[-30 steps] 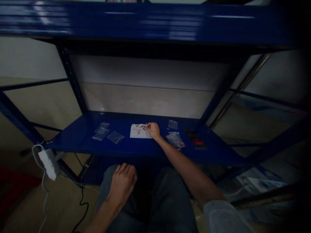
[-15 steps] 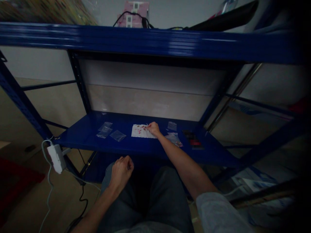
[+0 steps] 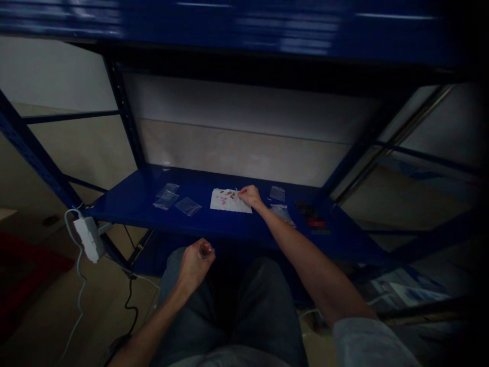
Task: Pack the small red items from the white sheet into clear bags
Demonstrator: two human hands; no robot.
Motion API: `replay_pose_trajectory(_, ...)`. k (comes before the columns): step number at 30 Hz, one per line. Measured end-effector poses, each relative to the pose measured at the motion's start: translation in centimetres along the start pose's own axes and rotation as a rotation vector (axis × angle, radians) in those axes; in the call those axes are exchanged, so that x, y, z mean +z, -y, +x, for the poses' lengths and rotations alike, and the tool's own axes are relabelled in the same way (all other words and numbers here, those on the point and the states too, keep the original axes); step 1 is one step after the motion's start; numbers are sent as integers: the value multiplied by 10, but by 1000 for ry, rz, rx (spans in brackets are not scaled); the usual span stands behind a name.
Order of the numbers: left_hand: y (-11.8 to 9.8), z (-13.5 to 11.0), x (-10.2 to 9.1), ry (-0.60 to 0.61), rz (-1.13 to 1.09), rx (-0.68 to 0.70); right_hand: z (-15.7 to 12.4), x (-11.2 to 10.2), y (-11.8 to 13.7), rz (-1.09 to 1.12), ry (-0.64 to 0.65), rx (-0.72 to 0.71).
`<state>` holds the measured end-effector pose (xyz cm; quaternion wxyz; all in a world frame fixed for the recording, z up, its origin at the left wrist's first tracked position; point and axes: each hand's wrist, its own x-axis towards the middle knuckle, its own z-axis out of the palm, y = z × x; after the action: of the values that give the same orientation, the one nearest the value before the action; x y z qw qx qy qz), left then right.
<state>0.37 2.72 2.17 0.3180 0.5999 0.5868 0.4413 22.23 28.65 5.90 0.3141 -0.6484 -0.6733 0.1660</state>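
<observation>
Over my left thigh, my left hand (image 3: 195, 262) is closed, its fingers curled round a small clear plastic bag (image 3: 206, 250) whose open mouth faces up. My right hand (image 3: 250, 194) reaches over the right part of a white paper sheet (image 3: 244, 207) on the blue shelf. Its thumb and fingertips are pinched together; whatever is between them is too small to make out. Scattered on the paper are several small pink pieces (image 3: 223, 202) and brown pieces (image 3: 232, 195), which look like pills or capsules.
Flat clear zip bags (image 3: 188, 206) lie left of the paper. Another clear bag (image 3: 277, 193) and a bag with small coloured contents (image 3: 282, 212) lie right of it, beside a dark and red blurred item (image 3: 313, 218). A white power strip (image 3: 89, 238) hangs at the left post.
The view has tipped downward. My right hand has shifted slightly right across the paper, uncovering more brown pieces. My left hand has turned, showing more of the clear bag.
</observation>
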Motion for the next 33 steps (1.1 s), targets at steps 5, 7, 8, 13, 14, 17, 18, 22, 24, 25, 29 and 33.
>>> replay_pose_trajectory(5, 4, 5, 3, 18, -178, -9, -16, -13, 26, 149, -23, -30)
replay_pose_trajectory(7, 4, 6, 4, 31, -242, -13, -39, -19, 44, 324, 19, -121)
replay_pose_trajectory(8, 4, 7, 4, 35, -257, -11, -55, -23, 53, 429, 65, -194)
replay_pose_trajectory(13, -2, -1, 7, 45, -147, 39, -159, -36, 90, 508, 388, -521)
replay_pose_trajectory(14, -4, -3, 7, 50, -124, 50, -178, -37, 94, 469, 417, -574)
replay_pose_trajectory(17, -9, -9, 7, 87, -123, 88, -216, -36, 97, 328, 462, -700)
replay_pose_trajectory(18, -11, -11, 7, 114, -148, 100, -221, -35, 96, 289, 485, -728)
replay_pose_trajectory(22, -15, -11, 8, 212, -296, 97, -203, -35, 89, 240, 514, -737)
replay_pose_trajectory(24, -16, -10, 9, 227, -324, 75, -169, -34, 80, 249, 404, -675)
replay_pose_trajectory(25, -17, -10, 9, 233, -324, 61, -148, -32, 74, 249, 330, -631)
replay_pose_trajectory(29, -18, -11, 9, 266, -371, -22, -57, -17, 38, 149, 76, -408)
replay_pose_trajectory(33, -21, -11, 10, 292, -426, -76, -6, 2, 8, -8, 12, -368)
